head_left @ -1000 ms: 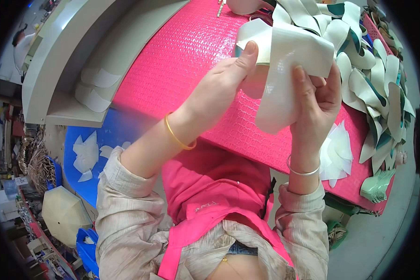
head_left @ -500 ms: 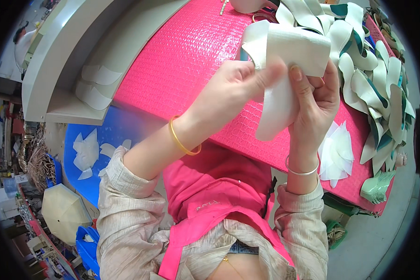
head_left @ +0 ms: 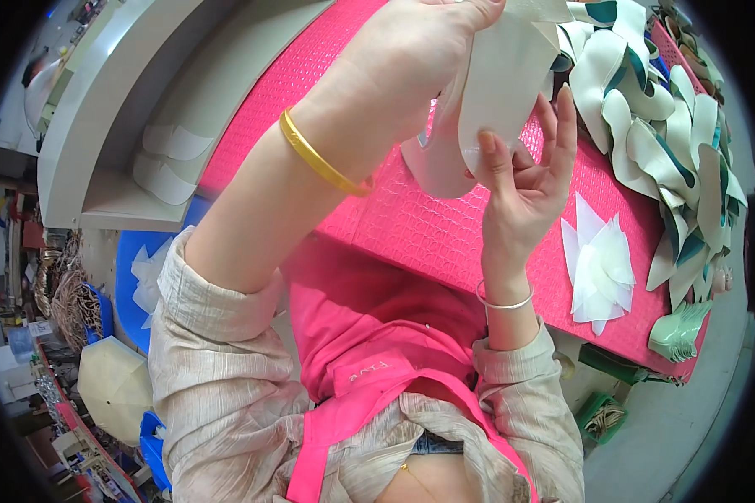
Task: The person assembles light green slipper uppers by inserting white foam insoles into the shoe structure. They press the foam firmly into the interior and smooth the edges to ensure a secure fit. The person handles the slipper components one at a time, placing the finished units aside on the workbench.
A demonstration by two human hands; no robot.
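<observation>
A white curved shoe upper (head_left: pixel 502 96) is held up over the near part of the pink table, its top running out of the picture. My left hand (head_left: pixel 403 63), with a gold bangle at its wrist, grips the piece high up; some of its fingers are hidden. Against the lower edge of the upper, my right hand (head_left: pixel 524 180) presses with its thumb, other fingers bent behind and the index finger stretched upward. A rounded white flap hangs below the left hand. Beside my right hand, a pile of thin whitish sheet pieces (head_left: pixel 602 268) lies on the table.
The table has a pink crocodile-textured cover (head_left: pixel 377 205). Many white uppers with teal lining (head_left: pixel 646 151) heap up at the right, near a pale green stack (head_left: pixel 679 334). A grey curved machine housing (head_left: pixel 84 126) stands left, above a blue chair (head_left: pixel 130 289) holding white scraps.
Both hands have shifted: the left has moved up and away with the upper, the right slightly down and left. The upper has turned, and the right index finger has lifted off.
</observation>
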